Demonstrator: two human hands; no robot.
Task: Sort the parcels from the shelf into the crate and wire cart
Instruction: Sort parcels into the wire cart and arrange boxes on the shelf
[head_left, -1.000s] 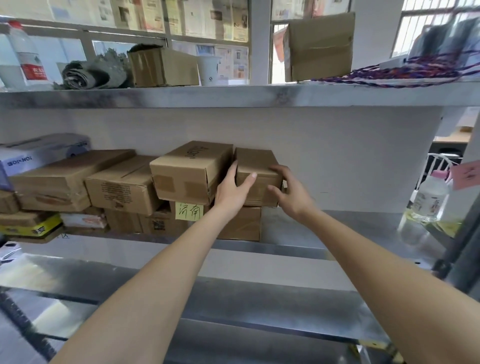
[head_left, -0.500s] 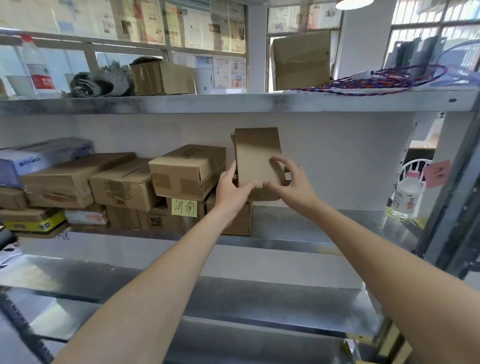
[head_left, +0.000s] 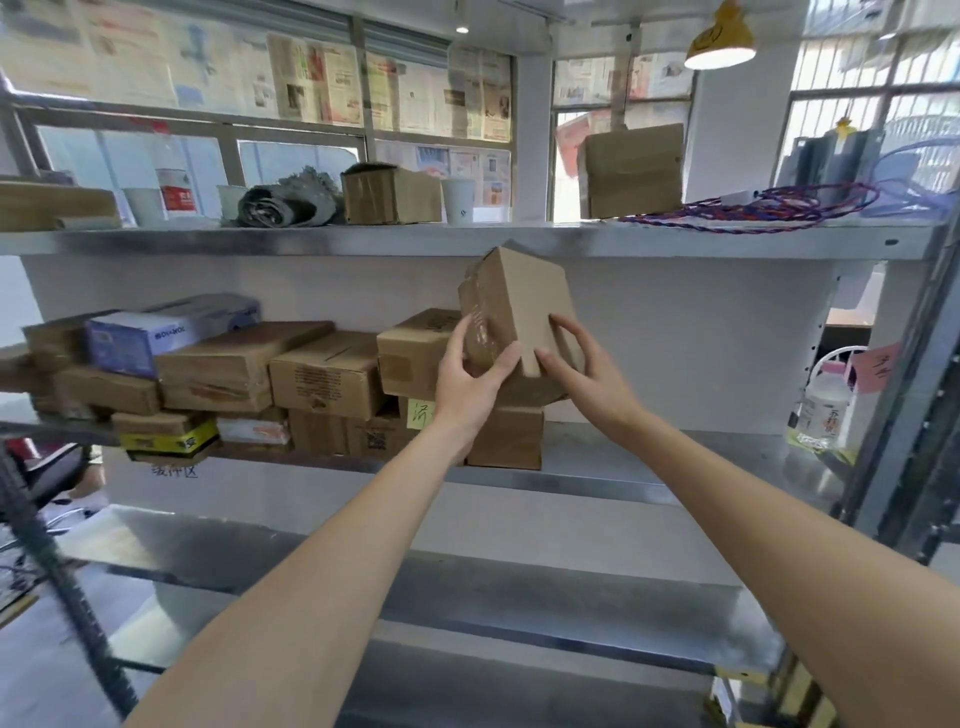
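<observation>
At a grey metal shelf, the left hand and right hand clasp a tilted brown cardboard parcel above the stack, likely inspecting it for sorting.

Both hands cover the held box bottom; newspaper print blurred

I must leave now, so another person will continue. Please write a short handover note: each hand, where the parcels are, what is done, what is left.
Left hand and right hand: both hold one small cardboard parcel, tilted, lifted clear of the stack.
Other parcels remain stacked on the middle shelf.
Done: this parcel is off the shelf.
Left: place it, then sort the rest. The crate and wire cart are not in view.
</observation>
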